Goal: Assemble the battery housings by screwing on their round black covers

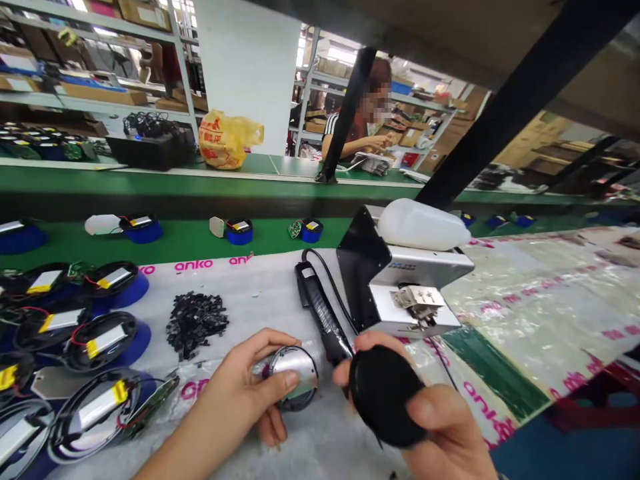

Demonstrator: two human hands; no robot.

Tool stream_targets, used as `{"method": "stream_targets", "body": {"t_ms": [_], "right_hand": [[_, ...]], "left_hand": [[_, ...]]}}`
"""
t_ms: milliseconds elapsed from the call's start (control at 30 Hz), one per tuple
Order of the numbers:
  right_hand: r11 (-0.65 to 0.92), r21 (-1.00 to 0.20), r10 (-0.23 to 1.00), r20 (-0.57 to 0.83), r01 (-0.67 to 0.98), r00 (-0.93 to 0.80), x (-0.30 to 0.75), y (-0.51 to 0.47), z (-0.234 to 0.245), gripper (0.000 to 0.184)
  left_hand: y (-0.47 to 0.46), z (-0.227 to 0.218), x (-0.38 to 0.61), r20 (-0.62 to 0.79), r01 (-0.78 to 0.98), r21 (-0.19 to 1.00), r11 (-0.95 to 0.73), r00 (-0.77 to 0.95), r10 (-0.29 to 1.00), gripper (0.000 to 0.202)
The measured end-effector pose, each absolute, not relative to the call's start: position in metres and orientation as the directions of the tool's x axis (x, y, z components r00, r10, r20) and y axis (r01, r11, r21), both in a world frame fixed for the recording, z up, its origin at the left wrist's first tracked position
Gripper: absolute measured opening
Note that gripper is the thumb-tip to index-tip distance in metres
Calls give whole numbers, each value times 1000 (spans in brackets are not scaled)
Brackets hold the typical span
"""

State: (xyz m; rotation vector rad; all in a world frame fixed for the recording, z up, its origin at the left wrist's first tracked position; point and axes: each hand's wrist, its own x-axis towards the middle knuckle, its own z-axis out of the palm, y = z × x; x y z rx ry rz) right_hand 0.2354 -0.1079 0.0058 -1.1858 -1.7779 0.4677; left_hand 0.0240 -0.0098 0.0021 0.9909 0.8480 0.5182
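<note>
With our left hand [247,390] we grip a round casing [303,363] with a silvery plate in it, over the white sheet [267,290]; our right hand [440,417] grips a black disc [383,393] just beside it. To our left, blue round casings [137,343] hold batteries [106,340] with yellow ends. On the far bench [285,163], a black bin [150,152] bears heaped dark cables [147,124]; we cannot tell what the yellow plastic bag [220,143] contains.

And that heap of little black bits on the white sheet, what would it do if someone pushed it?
The heap of black bits would probably spread apart, since they look loose and separate. Each is likely light, being tiny beside the left hand. They seem angular rather than round, so they may slide on the white sheet more than roll.
</note>
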Motion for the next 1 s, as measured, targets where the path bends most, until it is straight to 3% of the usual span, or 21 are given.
{"method": "stream_targets", "body": {"t_ms": [67,167,767,1000], "right_hand": [[490,-760,860,501,426,-96,231,-102,9,44],[446,-735,874,480,510,-73,228,-101,6,58],[531,-595,834,494,603,-247,225,-92,0,69],[513,-498,858,331,699,-393,224,-76,17,69]], "left_hand": [[-12,-1,26,-382,-13,882,470,565,732,42],[-15,-4,28,-398,-2,882,472,533,746,37],[-14,0,28,-425,31,867,498,568,705,34],[-11,-4,23,-334,-41,885,464,637,695,27]]}}
